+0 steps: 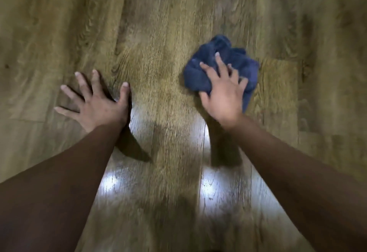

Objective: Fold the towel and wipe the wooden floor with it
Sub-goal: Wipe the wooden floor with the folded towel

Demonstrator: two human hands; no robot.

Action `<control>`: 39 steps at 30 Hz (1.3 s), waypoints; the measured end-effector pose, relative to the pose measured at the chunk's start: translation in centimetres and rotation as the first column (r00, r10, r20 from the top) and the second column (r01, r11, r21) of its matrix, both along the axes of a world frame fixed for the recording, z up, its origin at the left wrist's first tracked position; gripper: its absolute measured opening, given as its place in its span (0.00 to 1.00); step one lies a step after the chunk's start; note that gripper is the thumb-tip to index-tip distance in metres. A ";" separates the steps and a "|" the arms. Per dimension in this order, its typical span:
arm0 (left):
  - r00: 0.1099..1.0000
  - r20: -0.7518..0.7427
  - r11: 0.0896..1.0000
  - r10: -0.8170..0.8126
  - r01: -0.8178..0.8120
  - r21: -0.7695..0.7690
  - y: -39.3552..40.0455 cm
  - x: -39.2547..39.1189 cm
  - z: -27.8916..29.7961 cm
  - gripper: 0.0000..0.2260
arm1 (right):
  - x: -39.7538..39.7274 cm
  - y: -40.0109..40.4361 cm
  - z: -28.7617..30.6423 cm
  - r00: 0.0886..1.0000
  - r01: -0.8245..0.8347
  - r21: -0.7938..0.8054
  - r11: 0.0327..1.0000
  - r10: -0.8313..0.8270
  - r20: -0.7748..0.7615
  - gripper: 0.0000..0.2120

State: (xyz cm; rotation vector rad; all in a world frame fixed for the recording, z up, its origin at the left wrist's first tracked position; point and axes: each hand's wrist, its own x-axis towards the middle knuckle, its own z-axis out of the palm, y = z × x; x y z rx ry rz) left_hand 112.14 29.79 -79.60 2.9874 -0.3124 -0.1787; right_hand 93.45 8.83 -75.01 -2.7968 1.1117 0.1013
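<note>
A dark blue towel [236, 61] lies bunched up on the wooden floor [158, 43], right of centre. My right hand [223, 91] rests on top of its near half, fingers spread over the cloth and thumb curled round its near left edge. My left hand [95, 100] is pressed flat on the bare floor to the left, fingers apart and nothing in it. The frame is blurred by motion.
Wood-grain planks fill the whole view. Bright light reflections [208, 188] shine on the boards between my forearms, near the bottom of the view. No other objects show.
</note>
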 end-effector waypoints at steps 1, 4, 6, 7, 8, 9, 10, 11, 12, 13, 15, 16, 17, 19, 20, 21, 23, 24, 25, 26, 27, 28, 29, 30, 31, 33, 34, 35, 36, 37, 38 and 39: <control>1.000 0.000 1.000 -0.002 0.002 0.003 0.0 0.0 0.1 0.42 | -1.2 2.6 0.0 0.998 -0.054 -0.010 0.998 0.054 -0.020 0.37; 1.000 0.016 1.000 -0.022 0.022 -0.003 0.1 -0.2 0.0 0.43 | -6.7 11.1 0.1 0.882 -0.469 0.038 0.882 0.470 -0.038 0.47; 1.000 0.008 1.000 -0.030 0.030 0.000 0.1 0.2 -0.1 0.43 | -10.1 14.1 -0.1 0.616 -0.781 0.088 0.619 0.786 -0.063 0.47; 1.000 0.009 0.999 -0.029 0.029 0.020 0.1 0.1 -0.2 0.43 | -11.2 14.2 -0.4 0.488 -0.863 0.103 0.494 0.869 -0.078 0.46; 0.999 0.021 0.999 -0.025 0.024 0.042 0.2 0.1 -0.3 0.43 | -11.6 13.4 -0.7 0.401 -0.904 0.123 0.410 0.912 -0.092 0.46; 0.999 0.031 0.999 -0.015 0.014 0.042 0.3 -0.1 -0.3 0.42 | -11.9 12.1 -0.8 0.371 -0.915 0.127 0.382 0.923 -0.105 0.46; 0.999 0.041 1.000 -0.014 0.013 0.017 0.2 -0.1 -0.2 0.39 | -11.9 10.7 -0.7 0.409 -0.899 0.114 0.422 0.904 -0.124 0.45; 0.998 0.061 0.998 -0.027 0.030 -0.054 0.2 -0.1 0.0 0.35 | -11.7 9.0 -0.5 0.506 -0.851 0.084 0.519 0.852 -0.137 0.44; 0.994 0.090 0.983 -0.059 0.073 -0.168 0.2 -0.2 0.5 0.30 | -11.4 7.3 -0.3 0.623 -0.768 0.067 0.636 0.768 -0.152 0.43; 0.983 0.131 0.953 -0.126 0.157 -0.260 0.5 -1.0 1.1 0.25 | -11.0 5.8 0.0 0.732 -0.662 0.064 0.747 0.662 -0.159 0.43; 0.950 0.208 0.862 -0.234 0.302 -0.408 1.1 -4.5 1.8 0.18 | -10.7 3.4 0.7 0.886 -0.431 0.106 0.896 0.443 -0.137 0.40; 0.948 0.189 0.835 -0.255 0.315 -0.451 1.2 -7.7 2.1 0.16 | -10.4 2.3 0.7 0.917 -0.369 0.105 0.924 0.380 -0.121 0.38; 0.950 0.138 0.842 -0.280 0.312 -0.441 1.5 -11.6 2.1 0.16 | -10.3 1.6 0.5 0.930 -0.342 0.112 0.933 0.353 -0.103 0.37; 0.931 0.071 0.880 -0.357 0.361 -0.309 3.0 -19.7 1.4 0.20 | -10.4 0.9 -0.3 0.924 -0.370 0.102 0.923 0.377 -0.059 0.36; 0.916 0.064 0.887 -0.396 0.400 -0.230 3.8 -22.0 1.0 0.22 | -10.6 1.1 -0.7 0.921 -0.383 0.080 0.920 0.386 -0.040 0.36; 0.906 0.050 0.891 -0.420 0.422 -0.168 3.8 -22.7 0.6 0.23 | -10.8 1.3 -1.1 0.921 -0.387 0.034 0.922 0.388 -0.028 0.36; 0.910 -0.003 0.907 -0.416 0.414 -0.083 3.4 -22.0 0.1 0.23 | -10.6 1.5 -1.4 0.938 -0.347 -0.017 0.938 0.347 0.004 0.34; 0.910 -0.021 0.909 -0.415 0.413 -0.055 3.4 -21.6 0.4 0.23 | -10.6 1.8 -1.4 0.941 -0.337 -0.011 0.941 0.337 0.013 0.34; 0.910 -0.021 0.910 -0.414 0.413 -0.046 3.5 -21.4 0.5 0.23 | -10.6 2.0 -1.3 0.942 -0.336 -0.002 0.942 0.336 0.010 0.34; 0.911 -0.031 0.911 -0.412 0.411 -0.046 3.4 -21.5 0.6 0.23 | -10.7 2.2 -1.1 0.939 -0.344 0.002 0.939 0.344 0.003 0.34; 0.911 -0.036 0.911 -0.410 0.408 -0.053 3.4 -21.8 0.7 0.23 | -10.7 2.2 -1.0 0.934 -0.358 0.011 0.934 0.358 -0.007 0.35; 0.911 -0.044 0.911 -0.411 0.409 -0.054 3.3 -21.9 0.6 0.23 | -10.8 2.0 -0.8 0.930 -0.366 0.028 0.930 0.367 -0.013 0.35; 0.910 -0.041 0.910 -0.412 0.410 -0.058 3.4 -21.8 0.4 0.23 | -10.7 1.5 -0.7 0.927 -0.374 0.058 0.925 0.376 -0.008 0.35; 0.911 -0.034 0.911 -0.412 0.410 -0.055 3.5 -21.6 0.2 0.23 | -10.6 1.0 -0.5 0.921 -0.389 0.093 0.916 0.391 0.002 0.34; 0.912 -0.022 0.912 -0.410 0.409 -0.042 3.5 -21.7 0.1 0.23 | -10.8 0.7 -0.3 0.914 -0.404 0.120 0.907 0.406 0.009 0.34; 0.912 0.011 0.911 -0.410 0.410 -0.051 3.4 -21.5 -0.1 0.22 | -10.9 0.2 -0.3 0.906 -0.421 0.132 0.898 0.423 0.015 0.35; 0.911 0.028 0.909 -0.412 0.413 -0.060 3.5 -21.6 -0.3 0.22 | -11.0 0.4 -0.5 0.910 -0.413 0.124 0.902 0.414 0.020 0.35; 0.908 0.047 0.906 -0.416 0.418 -0.069 3.4 -21.7 -0.4 0.22 | -11.0 0.8 -0.6 0.921 -0.389 0.110 0.915 0.389 0.027 0.35; 0.906 0.066 0.904 -0.417 0.422 -0.077 3.4 -21.7 -0.7 0.22 | -11.1 1.4 -0.9 0.936 -0.353 0.099 0.930 0.351 0.036 0.35; 0.904 0.086 0.900 -0.420 0.427 -0.088 3.4 -21.6 -0.9 0.22 | -11.1 2.3 -1.1 0.951 -0.308 0.095 0.947 0.305 0.048 0.35; 0.902 0.093 0.897 -0.421 0.429 -0.104 3.3 -21.4 -0.9 0.22 | -11.1 3.2 -1.2 0.963 -0.267 0.091 0.959 0.262 0.059 0.34; 0.904 0.097 0.896 -0.416 0.426 -0.126 3.4 -21.5 -0.8 0.21 | -11.3 4.4 -1.2 0.972 -0.229 0.085 0.970 0.223 0.068 0.33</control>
